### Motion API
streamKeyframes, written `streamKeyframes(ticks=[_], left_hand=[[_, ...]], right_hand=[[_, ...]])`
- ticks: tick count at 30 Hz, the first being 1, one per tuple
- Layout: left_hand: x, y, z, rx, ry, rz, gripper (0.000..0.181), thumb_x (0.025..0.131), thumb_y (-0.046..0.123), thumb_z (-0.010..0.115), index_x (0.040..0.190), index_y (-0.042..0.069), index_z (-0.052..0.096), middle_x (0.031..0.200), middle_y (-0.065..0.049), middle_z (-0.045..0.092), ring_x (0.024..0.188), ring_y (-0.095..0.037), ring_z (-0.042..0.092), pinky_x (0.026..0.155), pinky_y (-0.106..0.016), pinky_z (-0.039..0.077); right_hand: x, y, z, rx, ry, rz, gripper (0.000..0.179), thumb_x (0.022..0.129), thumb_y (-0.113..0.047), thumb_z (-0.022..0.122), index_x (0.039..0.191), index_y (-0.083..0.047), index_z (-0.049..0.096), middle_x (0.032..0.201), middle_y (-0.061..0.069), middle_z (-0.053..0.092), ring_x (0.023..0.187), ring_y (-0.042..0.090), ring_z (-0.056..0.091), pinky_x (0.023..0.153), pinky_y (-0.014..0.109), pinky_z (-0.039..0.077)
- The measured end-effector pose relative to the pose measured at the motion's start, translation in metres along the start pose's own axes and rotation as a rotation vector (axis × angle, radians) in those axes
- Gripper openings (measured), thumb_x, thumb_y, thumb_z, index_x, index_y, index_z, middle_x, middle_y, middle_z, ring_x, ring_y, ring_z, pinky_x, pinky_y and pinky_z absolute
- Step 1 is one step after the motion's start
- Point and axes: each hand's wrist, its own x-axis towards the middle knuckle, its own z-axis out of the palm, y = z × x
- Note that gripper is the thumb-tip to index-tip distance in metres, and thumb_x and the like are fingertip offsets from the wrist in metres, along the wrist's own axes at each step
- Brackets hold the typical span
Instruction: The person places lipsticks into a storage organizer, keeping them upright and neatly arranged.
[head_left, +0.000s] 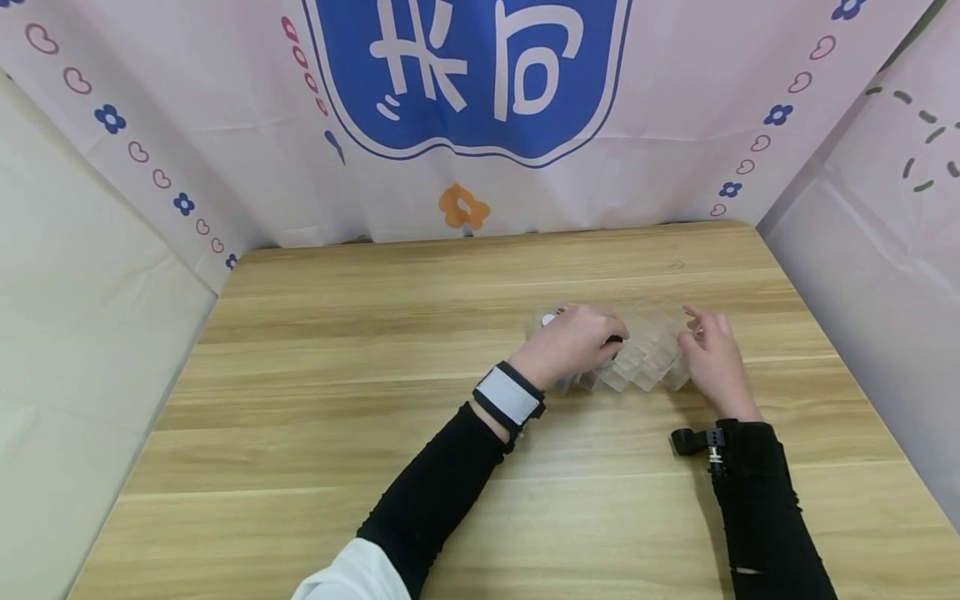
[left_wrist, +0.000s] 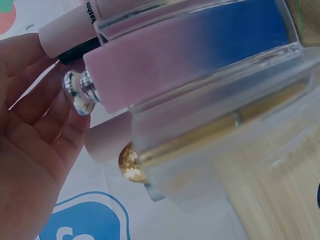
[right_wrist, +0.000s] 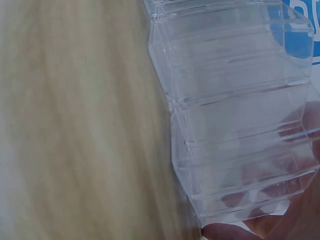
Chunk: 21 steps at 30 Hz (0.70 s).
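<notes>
A clear plastic organizer (head_left: 637, 358) with stepped, slanted compartments lies on the table, right of the middle. My left hand (head_left: 573, 340) is over its left part and pinches a pink cosmetic tube (left_wrist: 67, 36) with a black band and dark lettering. Close by in the left wrist view, a pink tube fading to blue (left_wrist: 145, 72) with a silver knob and a gold-coloured tube (left_wrist: 200, 137) sit in compartments. At the right end, my right hand (head_left: 716, 358) grips the organizer, its fingers partly seen through the clear wall. Compartments on that side hold nothing.
The wooden table (head_left: 337, 417) reaches back to a white printed cloth (head_left: 247, 125) with a blue emblem. Pale cloth walls (head_left: 82, 292) border the left and right sides. A small black wrist camera (head_left: 690, 442) sticks out from the right cuff.
</notes>
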Motion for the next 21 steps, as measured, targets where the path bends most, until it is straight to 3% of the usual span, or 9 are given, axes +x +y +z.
streamKeyframes(ticks=[21], left_hand=[[0.0009,0.0024,-0.0012,-0.035,-0.036,-0.035,0.020,0.097,0.014,0.061,0.112,0.012,0.074,0.110,0.000,0.072,0.099,-0.007,0.067,0.082,-0.014,0.054]], right_hand=[[-0.0010,-0.0004,-0.0001,0.014,-0.007,0.014,0.052,0.101,-0.018,0.037,0.150,-0.001,0.032,0.131,0.029,0.040,0.122,0.046,0.043,0.101,0.064,0.039]])
